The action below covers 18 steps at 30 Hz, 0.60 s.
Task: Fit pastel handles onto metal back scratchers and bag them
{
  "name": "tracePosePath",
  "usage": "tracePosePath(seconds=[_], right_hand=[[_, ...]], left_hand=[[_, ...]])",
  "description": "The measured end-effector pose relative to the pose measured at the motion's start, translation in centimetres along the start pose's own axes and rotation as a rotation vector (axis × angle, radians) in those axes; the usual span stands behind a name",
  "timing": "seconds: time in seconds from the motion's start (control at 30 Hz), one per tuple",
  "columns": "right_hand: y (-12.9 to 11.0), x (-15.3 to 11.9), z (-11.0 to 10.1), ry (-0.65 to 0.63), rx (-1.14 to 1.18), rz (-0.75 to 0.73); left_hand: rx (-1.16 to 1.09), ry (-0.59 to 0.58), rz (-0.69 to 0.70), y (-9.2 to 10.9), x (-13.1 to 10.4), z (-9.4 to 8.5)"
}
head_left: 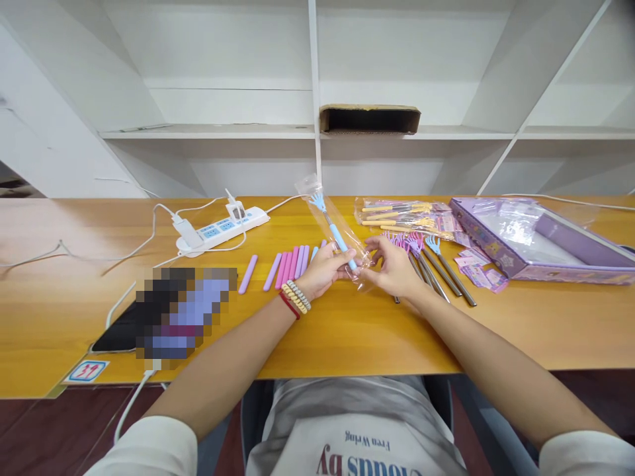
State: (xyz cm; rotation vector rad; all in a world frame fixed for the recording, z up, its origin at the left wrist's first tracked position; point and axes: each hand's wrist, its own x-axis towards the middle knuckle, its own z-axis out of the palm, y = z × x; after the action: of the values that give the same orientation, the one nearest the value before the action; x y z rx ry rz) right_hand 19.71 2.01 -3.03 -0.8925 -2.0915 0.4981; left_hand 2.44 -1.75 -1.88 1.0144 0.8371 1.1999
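A blue back scratcher (338, 236) with a small hand-shaped head lies inside a clear plastic bag (312, 188), tilted with its head up and to the left. My left hand (325, 268) grips the blue handle through the bag near its lower end. At the bag's lower right side, my right hand (394, 264) pinches the plastic between thumb and fingers. Just left of my left hand lies a row of pink, purple and blue handle tubes (291, 263). Beside my right hand are several metal rods with claw heads (449, 271), pink, purple and blue, partly hidden by it.
Bagged yellow back scratchers (401, 217) lie behind my right hand. A purple open box (546, 244) stands at right, with small printed cards (481, 268) beside it. A white power strip (223, 231) with cables and a partly blurred dark device (116, 327) are at left. White shelves (208, 132) rise behind.
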Motion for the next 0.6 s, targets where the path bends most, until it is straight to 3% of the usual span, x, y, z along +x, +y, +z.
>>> tracePosePath(seconds=[0.17,0.3,0.43,0.6], right_hand=[[-0.6,-0.4,-0.4,-0.198,0.234,0.083],[-0.9,-0.5,-0.9,-0.325,0.368,-0.038],[-0.7,-0.3,-0.7,-0.253,0.233,-0.152],[-0.7,0.0,-0.8,-0.115,0.065,-0.178]], left_hand=[[0.002,0.004,0.032,0.3,0.2,-0.4],[-0.025,0.081,0.071,0.8,0.7,-1.6],[0.025,0.076,0.039,0.8,0.9,-2.4],[0.192,-0.013,0.031,0.2,0.7,-1.8]])
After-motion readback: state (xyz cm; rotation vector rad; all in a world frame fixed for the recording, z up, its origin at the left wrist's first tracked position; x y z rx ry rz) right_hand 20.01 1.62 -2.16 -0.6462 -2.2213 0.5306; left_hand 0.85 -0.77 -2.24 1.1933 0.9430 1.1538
